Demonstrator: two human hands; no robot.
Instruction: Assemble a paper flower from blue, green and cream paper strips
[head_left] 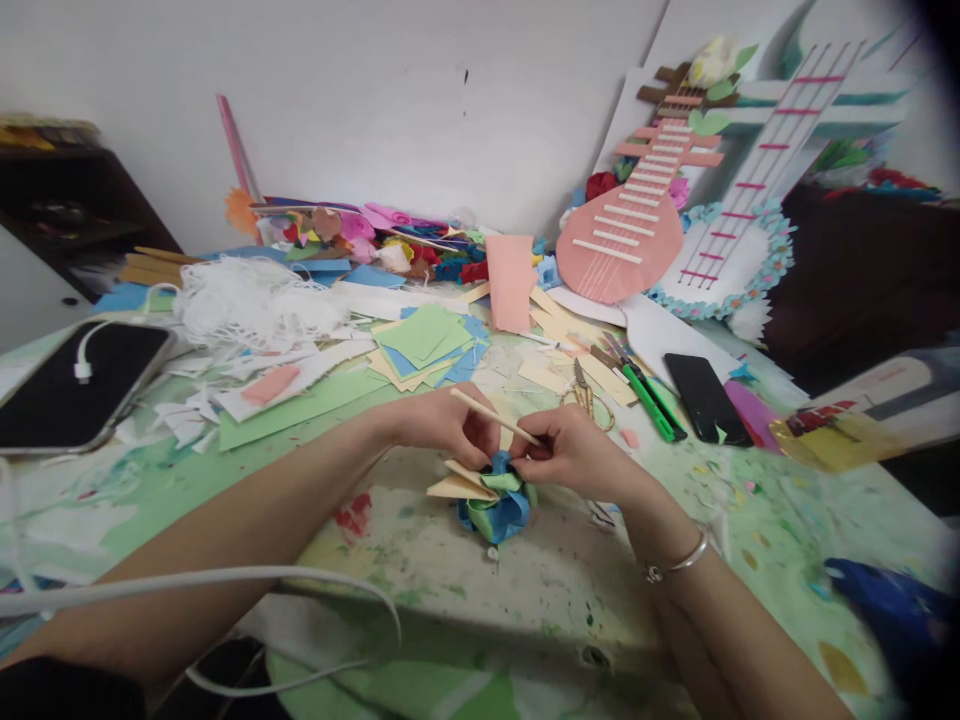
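Near the table's front edge lies a paper flower (501, 512) of curled blue and green petals, with folded cream paper (459, 484) standing out on its left. My left hand (448, 424) is closed, its fingertips pinching the far side of the flower. A thin pale wooden stick (491, 413) is gripped in my closed right hand (577, 452) and points up to the left, over the left fingers. The right fingertips also touch the blue paper at the flower's top. What lies between the fingertips is partly hidden.
Paper squares (424, 340), gold-handled scissors (583, 395), a green cutter (651, 402) and a black phone (705, 398) lie beyond my hands. White string (251, 300) and a tablet (82, 385) are at left. Paper instruments (630, 225) lean at back right. A white cable (300, 572) crosses my left forearm.
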